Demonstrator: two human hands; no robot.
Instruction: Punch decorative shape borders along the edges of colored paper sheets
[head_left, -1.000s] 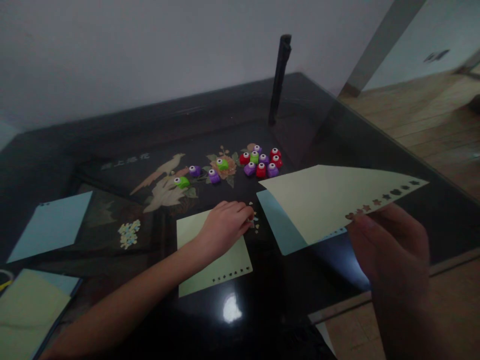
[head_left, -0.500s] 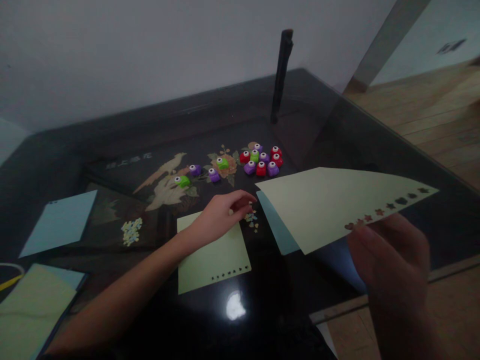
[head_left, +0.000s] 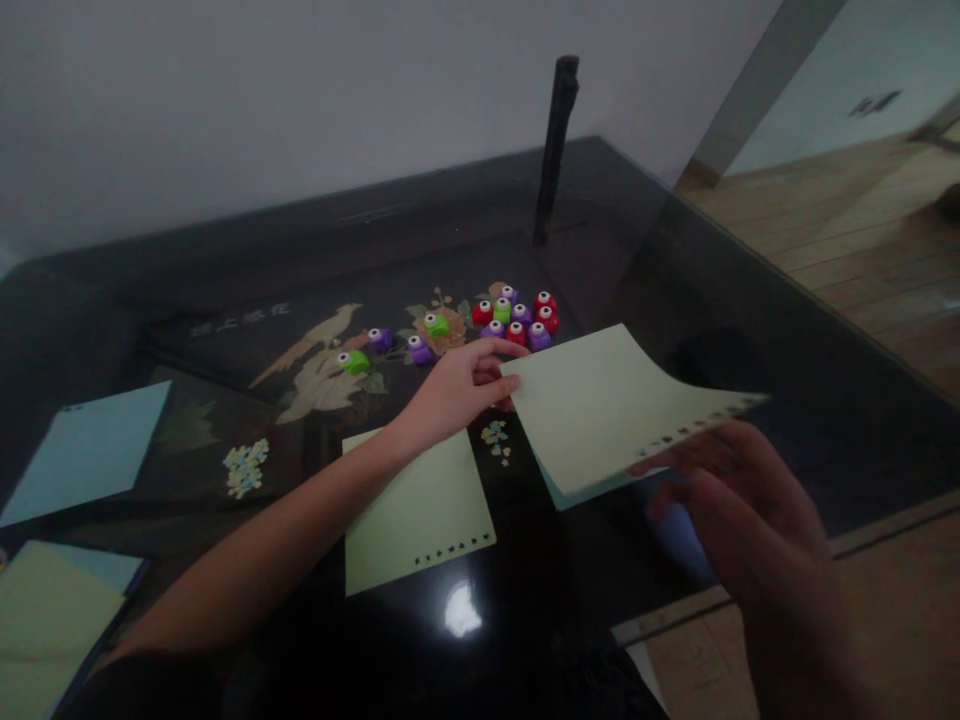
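A pale yellow-green paper sheet (head_left: 592, 405) has a row of punched shapes along its right edge, which bends upward. My left hand (head_left: 465, 385) pinches its left corner between thumb and fingers. Beneath that edge lie the fingers of my right hand (head_left: 742, 510), the thumb apart from the paper; this hand is slightly blurred. Below the sheet a blue paper (head_left: 559, 495) peeks out. Under my left forearm rests another punched yellow-green sheet (head_left: 420, 510). Small paper cut-outs (head_left: 495, 440) lie just right of it.
Several red, purple and green craft punches (head_left: 517, 318) with eye-like tops stand behind my left hand. More cut-outs (head_left: 245, 468) are piled at left, near a blue sheet (head_left: 94, 450) and stacked papers (head_left: 56, 620). A black upright post (head_left: 555, 150) rises at the dark table's back.
The held sheet has come down and left, lower over the blue paper. My left hand has moved from the cut-outs to the sheet's corner. My right thumb has come off its edge.
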